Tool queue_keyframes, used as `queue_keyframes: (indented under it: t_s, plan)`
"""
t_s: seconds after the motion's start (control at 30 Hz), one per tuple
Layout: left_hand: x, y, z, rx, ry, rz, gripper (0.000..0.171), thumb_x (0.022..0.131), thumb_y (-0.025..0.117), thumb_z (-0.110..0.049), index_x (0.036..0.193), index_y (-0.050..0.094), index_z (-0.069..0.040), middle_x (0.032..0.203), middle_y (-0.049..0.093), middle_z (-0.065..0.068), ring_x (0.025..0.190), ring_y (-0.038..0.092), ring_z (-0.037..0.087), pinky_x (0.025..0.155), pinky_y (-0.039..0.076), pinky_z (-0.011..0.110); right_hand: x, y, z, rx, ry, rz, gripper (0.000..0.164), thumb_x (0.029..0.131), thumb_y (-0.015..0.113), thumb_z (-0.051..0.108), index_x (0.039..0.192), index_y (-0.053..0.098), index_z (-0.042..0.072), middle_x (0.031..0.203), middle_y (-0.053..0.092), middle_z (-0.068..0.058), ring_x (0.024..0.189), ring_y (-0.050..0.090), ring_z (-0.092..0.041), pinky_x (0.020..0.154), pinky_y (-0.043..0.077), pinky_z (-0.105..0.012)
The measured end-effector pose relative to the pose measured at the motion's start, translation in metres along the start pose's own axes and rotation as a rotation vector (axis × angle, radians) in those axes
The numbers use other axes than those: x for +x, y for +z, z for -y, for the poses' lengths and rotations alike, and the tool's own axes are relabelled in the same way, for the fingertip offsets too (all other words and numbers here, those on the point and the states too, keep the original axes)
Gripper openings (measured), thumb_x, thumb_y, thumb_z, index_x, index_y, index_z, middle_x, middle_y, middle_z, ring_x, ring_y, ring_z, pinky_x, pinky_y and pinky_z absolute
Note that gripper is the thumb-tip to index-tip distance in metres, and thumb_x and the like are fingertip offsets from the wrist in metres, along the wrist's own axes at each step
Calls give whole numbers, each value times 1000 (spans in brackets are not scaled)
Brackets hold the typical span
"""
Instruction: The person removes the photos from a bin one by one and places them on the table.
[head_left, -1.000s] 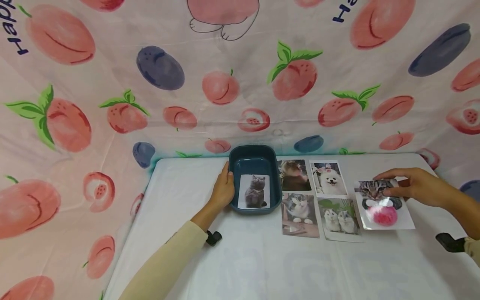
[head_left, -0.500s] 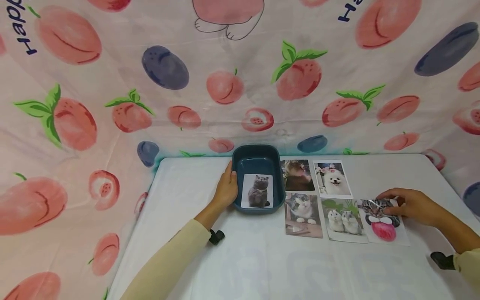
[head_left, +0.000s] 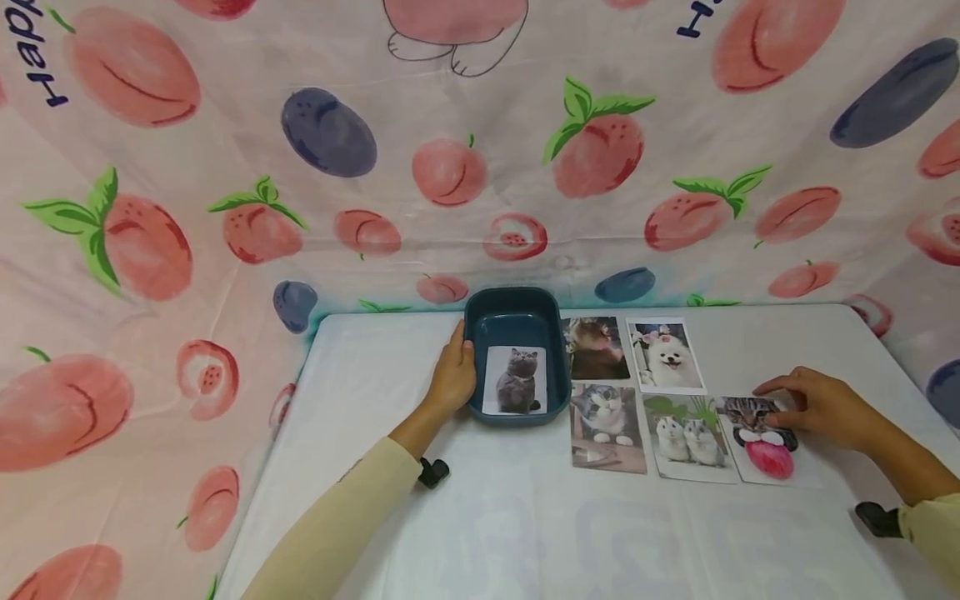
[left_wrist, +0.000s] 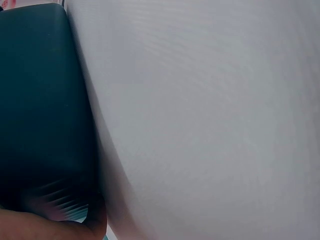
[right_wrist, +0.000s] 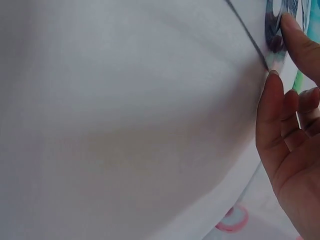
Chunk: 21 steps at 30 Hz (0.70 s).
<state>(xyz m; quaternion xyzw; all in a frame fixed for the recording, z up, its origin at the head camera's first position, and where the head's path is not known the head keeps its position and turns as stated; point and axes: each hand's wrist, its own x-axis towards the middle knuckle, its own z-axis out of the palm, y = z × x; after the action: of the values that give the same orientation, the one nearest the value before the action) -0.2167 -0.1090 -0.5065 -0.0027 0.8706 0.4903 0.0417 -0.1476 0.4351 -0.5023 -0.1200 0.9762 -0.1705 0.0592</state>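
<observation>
My left hand (head_left: 452,375) holds the left side of a dark teal plastic box (head_left: 512,422); part of that hand shows against the box wall (left_wrist: 45,100) in the left wrist view. Inside the box lies a photo of a grey cat (head_left: 516,382). At the right end of the lower row, my right hand (head_left: 828,408) pinches the top right corner area of a photo of a tabby cat with a pink ball (head_left: 765,454), which lies on the table. Its thumb (right_wrist: 297,40) is on the picture and the index fingertip at its edge.
Left of that photo lie one of two small white-and-grey animals (head_left: 686,442) and one of a cat with white paws (head_left: 609,429). Behind them are a white dog photo (head_left: 666,358) and a dark brown picture (head_left: 596,348). A fruit-print cloth (head_left: 450,100) backs the white table (head_left: 525,533).
The right hand has lowered the tabby photo onto the table beside the small-animal photo and then straightened it slightly. The left hand has stayed on the box.
</observation>
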Motion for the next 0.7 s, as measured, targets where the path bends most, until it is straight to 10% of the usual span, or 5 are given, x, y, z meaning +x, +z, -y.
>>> queue_keyframes:
  t_s: [0.33,0.57,0.7]
  plan:
    - [0,-1,0,-15,-5,12,55,114,29,-28,165,17,-12,165,32,18,155,28,34,127,22,51,9,-16,20,1,23,12,48,80,87,26,122,72,8,80,42,0,68,39,-10,55,33,-25]
    - [-1,0,-2,-3,-18,12,55,114,29,-29,165,17,-13,165,32,18,155,28,34,127,22,51,57,-43,95,64,-162,-75,40,81,87,21,118,75,12,84,52,3,76,47,-9,62,44,-23]
    - [0,0,-1,-5,-3,3,55,113,30,-26,164,18,-11,165,32,19,154,28,36,127,22,52,98,-50,149,205,-263,9,37,87,83,25,122,73,16,94,59,0,83,55,-11,71,53,-26]
